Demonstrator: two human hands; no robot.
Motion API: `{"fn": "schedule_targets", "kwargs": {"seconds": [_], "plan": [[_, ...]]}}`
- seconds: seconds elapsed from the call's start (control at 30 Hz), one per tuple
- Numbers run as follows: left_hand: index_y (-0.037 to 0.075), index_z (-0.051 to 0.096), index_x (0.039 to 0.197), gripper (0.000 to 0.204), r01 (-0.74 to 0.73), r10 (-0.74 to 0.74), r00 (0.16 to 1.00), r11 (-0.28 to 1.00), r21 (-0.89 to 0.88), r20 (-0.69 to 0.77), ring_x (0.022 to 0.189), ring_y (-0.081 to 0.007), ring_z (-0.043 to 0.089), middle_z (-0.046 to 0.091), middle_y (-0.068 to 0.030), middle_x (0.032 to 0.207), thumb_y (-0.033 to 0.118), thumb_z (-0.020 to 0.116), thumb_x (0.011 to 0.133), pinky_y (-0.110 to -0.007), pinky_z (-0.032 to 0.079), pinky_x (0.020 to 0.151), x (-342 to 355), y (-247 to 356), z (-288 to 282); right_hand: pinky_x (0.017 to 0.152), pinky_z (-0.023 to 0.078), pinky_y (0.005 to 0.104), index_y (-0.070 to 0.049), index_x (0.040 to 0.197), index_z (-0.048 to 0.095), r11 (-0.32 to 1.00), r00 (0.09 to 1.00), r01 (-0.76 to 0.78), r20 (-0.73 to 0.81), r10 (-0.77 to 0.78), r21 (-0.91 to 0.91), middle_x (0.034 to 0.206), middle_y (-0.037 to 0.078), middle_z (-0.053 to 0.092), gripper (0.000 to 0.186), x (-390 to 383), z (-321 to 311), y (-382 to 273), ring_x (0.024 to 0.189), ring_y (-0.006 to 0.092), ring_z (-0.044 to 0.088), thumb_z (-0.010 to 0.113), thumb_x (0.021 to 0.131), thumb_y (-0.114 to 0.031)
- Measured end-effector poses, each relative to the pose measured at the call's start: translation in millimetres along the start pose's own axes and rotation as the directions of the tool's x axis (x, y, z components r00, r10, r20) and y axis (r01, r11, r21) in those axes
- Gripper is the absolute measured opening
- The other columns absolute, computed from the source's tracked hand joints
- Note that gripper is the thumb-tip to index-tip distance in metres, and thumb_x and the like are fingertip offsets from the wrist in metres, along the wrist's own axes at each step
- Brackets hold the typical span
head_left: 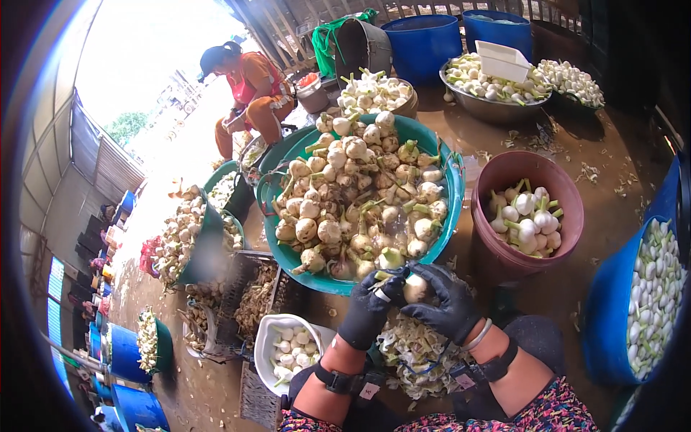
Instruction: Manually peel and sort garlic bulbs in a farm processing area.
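At the lower centre of the frame, the gloved right hand (445, 302) curls its fingers around a pale garlic bulb (415, 289), while the gloved left hand (372, 306) has its fingers bent together just beside it, though what they pinch cannot be told. Directly above them, a wide green tub (452, 209) fills the centre with bulbs, and a pink bucket (484, 237) stands to its right. Peelings (421, 353) lie heaped below the hands.
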State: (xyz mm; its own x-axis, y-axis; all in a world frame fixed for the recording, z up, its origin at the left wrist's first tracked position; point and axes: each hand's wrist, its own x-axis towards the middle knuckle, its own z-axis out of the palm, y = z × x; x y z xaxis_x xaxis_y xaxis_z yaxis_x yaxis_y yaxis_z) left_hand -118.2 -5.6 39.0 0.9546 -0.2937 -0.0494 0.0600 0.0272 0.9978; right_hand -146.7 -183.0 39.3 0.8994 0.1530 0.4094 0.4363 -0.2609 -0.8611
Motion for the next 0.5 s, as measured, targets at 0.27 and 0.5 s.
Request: {"fn": "schedule_targets", "kwargs": {"seconds": [0.27,0.5], "plan": [[-0.004,0.062,0.095,0.020,0.027,-0.026,0.999,0.997,0.068,-0.018,0.070,-0.0172,0.065,0.064,-0.0106,0.079,-0.001,0.060,0.076,-0.027,0.053,0.064,4,23,3,0.078,0.051,0.0274,0.004,0.122,0.047,0.415,0.872,-0.407,0.210,0.442,0.814,0.102,0.008,0.060,0.043,8,13,17,0.088,0.0132,0.059,0.062,0.082,-0.002],[0.000,0.056,0.076,0.007,-0.536,0.465,0.836,0.577,0.616,0.291,0.059,-0.0241,0.059,0.063,-0.0125,0.073,-0.006,0.059,0.072,-0.033,0.046,0.051,11,14,4,0.079,0.049,0.0263,0.002,0.124,0.046,0.507,0.893,-0.388,0.180,0.412,0.769,0.108,0.006,0.058,0.044,1,5,22,0.092,0.0110,0.056,0.062,0.084,-0.007]]}}
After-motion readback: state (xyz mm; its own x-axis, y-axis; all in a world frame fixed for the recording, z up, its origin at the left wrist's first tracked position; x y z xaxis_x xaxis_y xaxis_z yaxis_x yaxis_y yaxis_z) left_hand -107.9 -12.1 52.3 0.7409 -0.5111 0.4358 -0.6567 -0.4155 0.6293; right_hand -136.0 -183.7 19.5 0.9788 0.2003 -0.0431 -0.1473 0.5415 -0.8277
